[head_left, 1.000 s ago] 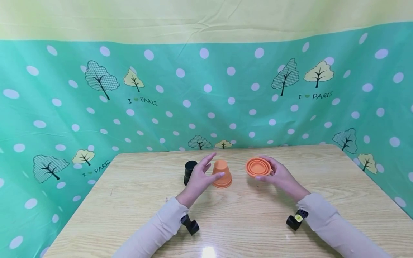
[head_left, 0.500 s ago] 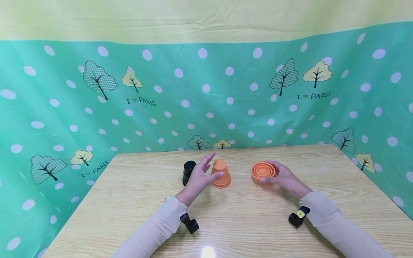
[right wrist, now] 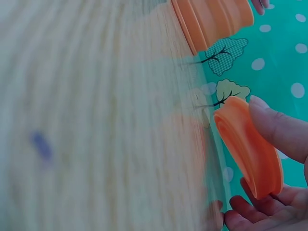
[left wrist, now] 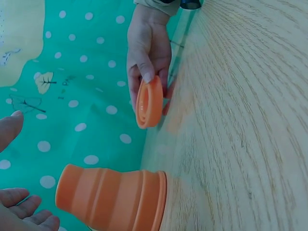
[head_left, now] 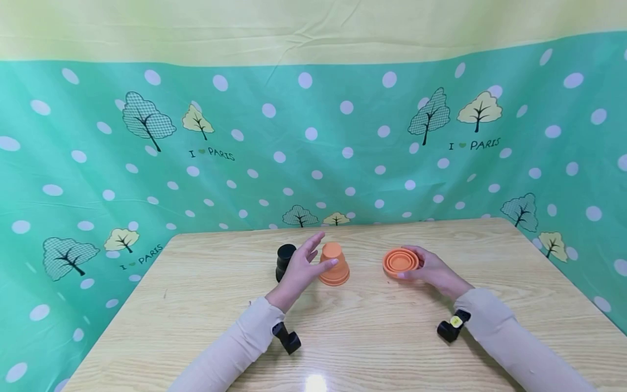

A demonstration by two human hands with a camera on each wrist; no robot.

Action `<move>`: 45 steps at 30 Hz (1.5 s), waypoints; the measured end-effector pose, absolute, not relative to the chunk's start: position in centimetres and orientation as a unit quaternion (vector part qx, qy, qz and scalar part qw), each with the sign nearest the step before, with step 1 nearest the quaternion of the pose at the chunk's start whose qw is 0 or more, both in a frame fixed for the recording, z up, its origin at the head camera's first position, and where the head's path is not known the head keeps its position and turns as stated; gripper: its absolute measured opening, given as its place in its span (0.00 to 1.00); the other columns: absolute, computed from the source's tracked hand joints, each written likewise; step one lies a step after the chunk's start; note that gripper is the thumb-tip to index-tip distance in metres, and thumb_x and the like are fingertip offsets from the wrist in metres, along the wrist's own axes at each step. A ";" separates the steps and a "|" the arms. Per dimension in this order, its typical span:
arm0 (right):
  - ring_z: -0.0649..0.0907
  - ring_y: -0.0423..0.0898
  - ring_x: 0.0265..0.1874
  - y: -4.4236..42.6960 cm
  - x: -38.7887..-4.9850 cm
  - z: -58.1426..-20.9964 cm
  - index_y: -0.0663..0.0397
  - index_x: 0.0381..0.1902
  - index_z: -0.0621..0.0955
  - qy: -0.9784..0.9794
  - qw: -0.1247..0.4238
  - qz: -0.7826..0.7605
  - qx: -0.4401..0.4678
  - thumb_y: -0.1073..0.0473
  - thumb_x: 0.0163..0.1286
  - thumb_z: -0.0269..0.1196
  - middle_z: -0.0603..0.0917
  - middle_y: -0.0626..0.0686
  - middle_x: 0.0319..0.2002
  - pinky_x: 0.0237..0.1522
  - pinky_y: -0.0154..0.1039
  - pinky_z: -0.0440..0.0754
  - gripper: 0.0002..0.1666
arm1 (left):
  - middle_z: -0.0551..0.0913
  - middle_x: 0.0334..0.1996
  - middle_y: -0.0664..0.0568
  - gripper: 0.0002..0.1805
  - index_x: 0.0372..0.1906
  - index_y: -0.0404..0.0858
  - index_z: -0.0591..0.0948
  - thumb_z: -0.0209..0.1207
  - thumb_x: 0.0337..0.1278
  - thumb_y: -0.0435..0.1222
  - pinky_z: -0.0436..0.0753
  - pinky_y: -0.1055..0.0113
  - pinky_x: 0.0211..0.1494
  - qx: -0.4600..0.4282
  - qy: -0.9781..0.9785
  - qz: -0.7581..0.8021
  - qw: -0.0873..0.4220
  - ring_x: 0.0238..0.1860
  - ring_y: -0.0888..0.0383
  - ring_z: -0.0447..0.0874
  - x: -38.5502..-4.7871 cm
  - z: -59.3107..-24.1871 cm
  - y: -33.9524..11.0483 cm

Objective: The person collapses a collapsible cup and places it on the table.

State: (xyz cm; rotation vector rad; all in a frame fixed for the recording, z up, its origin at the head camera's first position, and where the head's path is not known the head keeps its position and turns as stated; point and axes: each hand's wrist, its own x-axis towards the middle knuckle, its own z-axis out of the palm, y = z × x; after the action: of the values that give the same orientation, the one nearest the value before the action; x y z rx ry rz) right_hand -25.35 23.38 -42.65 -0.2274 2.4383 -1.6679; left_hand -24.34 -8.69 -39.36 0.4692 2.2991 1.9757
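Note:
In the head view an orange stepped cup [head_left: 334, 265] stands upside down, its narrow end up. The left hand [head_left: 301, 272] is beside it with fingers spread, thumb in front of the cup, holding nothing. At the right, the right hand [head_left: 436, 273] pinches a flattened orange cup [head_left: 400, 262] between thumb and fingers, its rings facing up. From the left wrist this flat cup [left wrist: 150, 102] looks tilted, near the table. The right wrist view shows the thumb on one side of the flat cup [right wrist: 250, 149] and fingers on the other.
A black stepped object [head_left: 285, 261] stands left of the orange cup, partly hidden by the left hand. The wooden table [head_left: 362, 337] ends at a green dotted curtain [head_left: 338, 141] behind. Black wrist cameras hang under both sleeves.
The right hand has moved the flat orange cup to the right and slightly down, away from the standing cup. The left hand has stayed beside the standing cup, and the head view has shifted slightly.

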 end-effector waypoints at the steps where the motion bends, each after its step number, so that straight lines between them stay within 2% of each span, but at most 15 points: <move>1: 0.65 0.63 0.64 23.4 -25.4 -42.7 0.69 0.69 0.57 0.818 0.090 -0.562 -0.079 0.64 0.54 0.71 0.65 0.69 0.64 0.65 0.55 0.62 0.50 | 0.60 0.70 0.53 0.42 0.70 0.49 0.63 0.69 0.49 0.46 0.61 0.50 0.69 0.153 0.748 0.644 0.037 0.71 0.44 0.54 -24.4 -39.4 -8.7; 10: 0.64 0.65 0.64 23.7 -25.5 -42.8 0.69 0.69 0.56 0.821 0.100 -0.557 -0.076 0.64 0.54 0.71 0.64 0.70 0.65 0.66 0.56 0.60 0.51 | 0.60 0.71 0.53 0.41 0.70 0.47 0.62 0.67 0.51 0.44 0.59 0.50 0.70 0.157 0.748 0.644 0.038 0.71 0.46 0.54 -24.8 -39.9 -8.6; 17: 0.61 0.66 0.65 23.8 -25.3 -42.6 0.67 0.71 0.52 0.828 0.110 -0.545 -0.072 0.63 0.52 0.72 0.61 0.71 0.66 0.66 0.59 0.57 0.56 | 0.60 0.70 0.55 0.42 0.70 0.48 0.62 0.68 0.50 0.45 0.60 0.53 0.70 0.144 0.749 0.645 0.046 0.71 0.49 0.54 -24.8 -40.0 -8.4; 23: 0.62 0.67 0.65 23.8 -25.4 -42.8 0.69 0.70 0.55 0.836 0.107 -0.532 -0.074 0.63 0.52 0.72 0.62 0.71 0.65 0.65 0.59 0.59 0.54 | 0.60 0.71 0.53 0.43 0.71 0.46 0.61 0.68 0.51 0.45 0.61 0.53 0.70 0.141 0.754 0.639 0.047 0.71 0.47 0.55 -25.0 -40.1 -8.3; 30: 0.59 0.68 0.66 23.9 -25.3 -42.8 0.70 0.70 0.54 0.842 0.108 -0.523 -0.077 0.65 0.53 0.72 0.59 0.72 0.67 0.66 0.61 0.55 0.54 | 0.59 0.71 0.52 0.42 0.71 0.47 0.61 0.67 0.51 0.45 0.63 0.54 0.69 0.136 0.750 0.645 0.064 0.71 0.46 0.56 -25.5 -40.6 -8.1; 39: 0.59 0.68 0.66 23.7 -25.2 -42.7 0.70 0.70 0.53 0.849 0.104 -0.512 -0.079 0.65 0.53 0.71 0.59 0.72 0.67 0.66 0.60 0.57 0.54 | 0.61 0.70 0.49 0.40 0.71 0.43 0.60 0.65 0.54 0.39 0.59 0.56 0.71 0.135 0.744 0.652 0.062 0.71 0.49 0.55 -25.8 -40.7 -7.7; 45: 0.58 0.67 0.67 23.8 -25.2 -42.8 0.71 0.70 0.51 0.841 0.105 -0.524 -0.086 0.66 0.54 0.70 0.57 0.72 0.68 0.67 0.59 0.56 0.54 | 0.65 0.68 0.48 0.37 0.70 0.38 0.62 0.63 0.56 0.34 0.61 0.57 0.70 0.135 0.741 0.654 0.068 0.70 0.50 0.57 -26.3 -40.8 -7.5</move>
State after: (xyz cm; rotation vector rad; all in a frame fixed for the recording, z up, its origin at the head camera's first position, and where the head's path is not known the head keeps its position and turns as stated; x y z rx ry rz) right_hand -25.22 23.80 -42.77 -0.2534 2.4781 -1.5436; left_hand -26.31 -7.49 -40.82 0.4066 2.2311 1.9712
